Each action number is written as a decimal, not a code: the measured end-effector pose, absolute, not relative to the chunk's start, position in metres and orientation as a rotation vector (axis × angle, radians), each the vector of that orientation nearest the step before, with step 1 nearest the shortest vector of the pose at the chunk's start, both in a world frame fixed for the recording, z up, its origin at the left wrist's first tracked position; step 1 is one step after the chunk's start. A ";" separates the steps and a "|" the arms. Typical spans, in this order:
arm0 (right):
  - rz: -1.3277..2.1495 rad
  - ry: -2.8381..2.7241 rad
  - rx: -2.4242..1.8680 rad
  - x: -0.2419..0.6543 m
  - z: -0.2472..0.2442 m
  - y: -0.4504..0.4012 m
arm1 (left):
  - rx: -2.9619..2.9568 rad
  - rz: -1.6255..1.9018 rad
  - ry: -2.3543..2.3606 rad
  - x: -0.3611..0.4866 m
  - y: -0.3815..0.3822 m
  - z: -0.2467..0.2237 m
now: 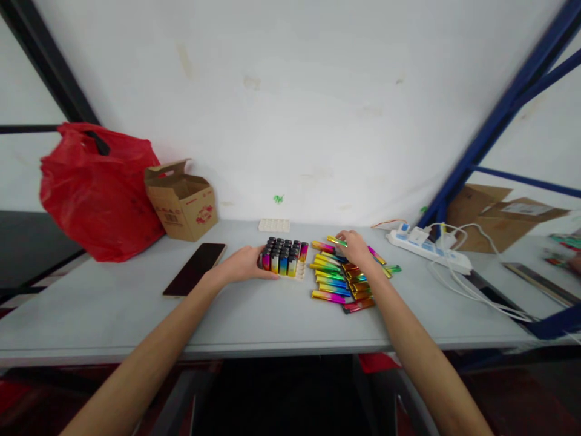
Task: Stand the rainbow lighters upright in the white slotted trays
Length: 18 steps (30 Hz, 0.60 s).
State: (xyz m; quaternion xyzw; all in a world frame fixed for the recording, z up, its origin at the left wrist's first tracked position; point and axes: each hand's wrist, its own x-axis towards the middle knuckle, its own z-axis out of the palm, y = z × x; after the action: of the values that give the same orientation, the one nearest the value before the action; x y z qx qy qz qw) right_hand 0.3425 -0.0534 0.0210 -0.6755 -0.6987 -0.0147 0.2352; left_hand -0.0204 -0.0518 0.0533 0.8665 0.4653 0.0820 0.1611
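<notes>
The left hand (247, 264), clasped around the filled side of the tray (301, 272) on the table (272, 321), should brace it firmly, while the right hand (354, 247), pinching a lighter (336, 241) above the pile (330, 283) beside it, needs only a light grip.

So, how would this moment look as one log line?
left hand: around left end of tray | right hand: holding lighter by pile | tray: partly filled

On my left I see a red bag (102, 197) beside an open cardboard box (186, 212), a phone (195, 270) nearer; on my right, a power strip (429, 249).
</notes>
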 end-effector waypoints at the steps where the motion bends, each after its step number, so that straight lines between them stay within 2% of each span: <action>1: -0.019 -1.870 -1.779 0.341 0.023 -0.052 | 2.475 0.236 1.326 -0.020 -0.052 0.053; 3: 0.106 -1.730 -1.617 0.337 0.026 -0.051 | 2.478 0.242 1.316 -0.021 -0.052 0.053; 8: 0.749 -1.251 -1.120 0.313 0.034 -0.054 | 2.486 0.244 1.307 -0.020 -0.052 0.053; 11: 1.019 -1.128 -0.956 0.296 0.041 -0.062 | 2.489 0.242 1.316 -0.020 -0.052 0.054; 15: 1.218 -1.109 -0.879 0.278 0.049 -0.075 | 2.484 0.244 1.311 -0.020 -0.054 0.056; 18: 1.170 -1.232 -0.958 0.269 0.051 -0.080 | 2.465 0.254 1.305 -0.019 -0.055 0.056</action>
State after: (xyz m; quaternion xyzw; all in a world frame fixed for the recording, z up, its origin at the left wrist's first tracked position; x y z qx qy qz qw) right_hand 0.2693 -0.0803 0.0505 -0.4067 -0.5227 0.4966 0.5610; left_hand -0.0190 -0.0547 0.0562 0.8674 0.4592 0.0893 0.1696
